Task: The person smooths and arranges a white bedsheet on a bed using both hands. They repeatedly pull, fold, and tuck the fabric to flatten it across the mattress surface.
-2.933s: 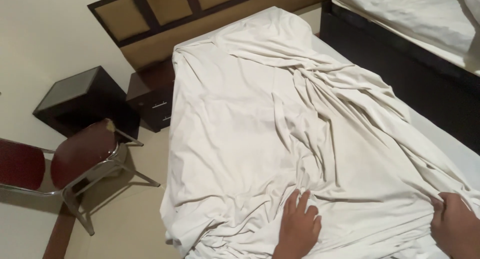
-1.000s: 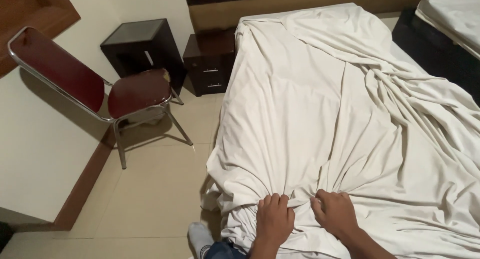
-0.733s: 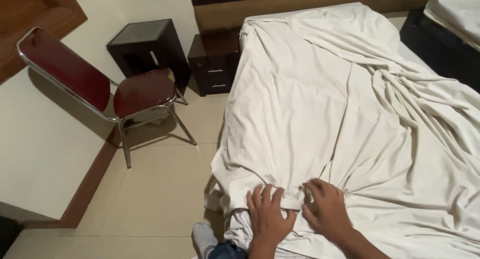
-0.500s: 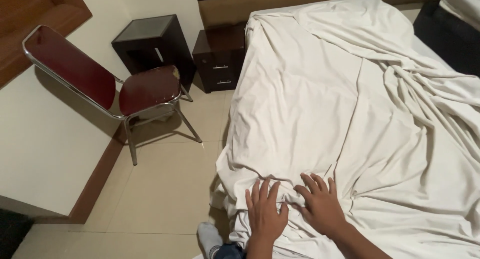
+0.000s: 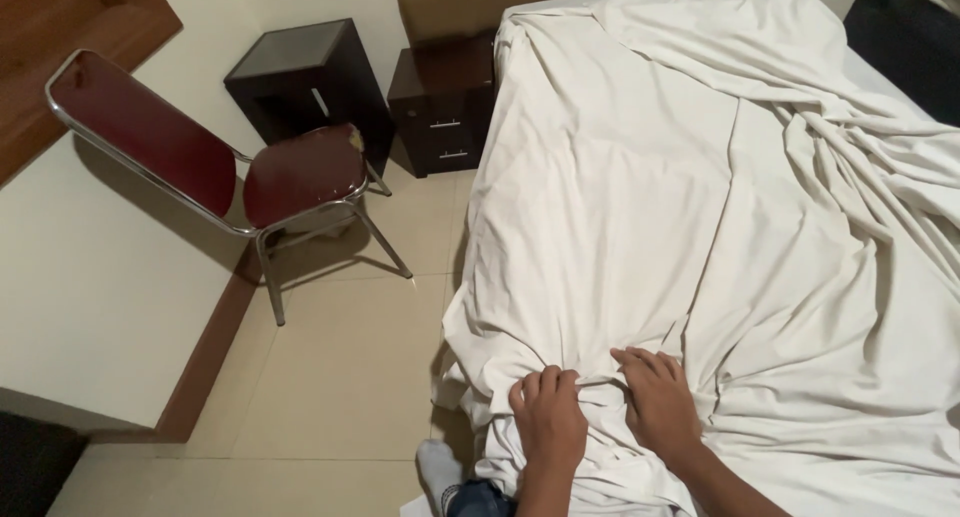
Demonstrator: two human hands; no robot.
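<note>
While bunched: one sheet (image 5: 700,207), two hands.

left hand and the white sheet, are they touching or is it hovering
Touching. The head view shows the left hand lying on the white sheet near the bed's corner, fingers curled into a bunched fold, with no gap between them.

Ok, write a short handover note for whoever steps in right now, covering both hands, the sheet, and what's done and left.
Left hand: gripping a bunch of the white sheet at the foot corner of the bed.
Right hand: fingers spread flat on the sheet beside the left, pinching a fold between the two.
The sheet covers the whole mattress up to the headboard.
Done: sheet laid out over the bed.
Left: heavy wrinkles on the right side need smoothing, and the near corner hangs loose, not tucked.
Beside the bed: red chair, two dark nightstands.
</note>
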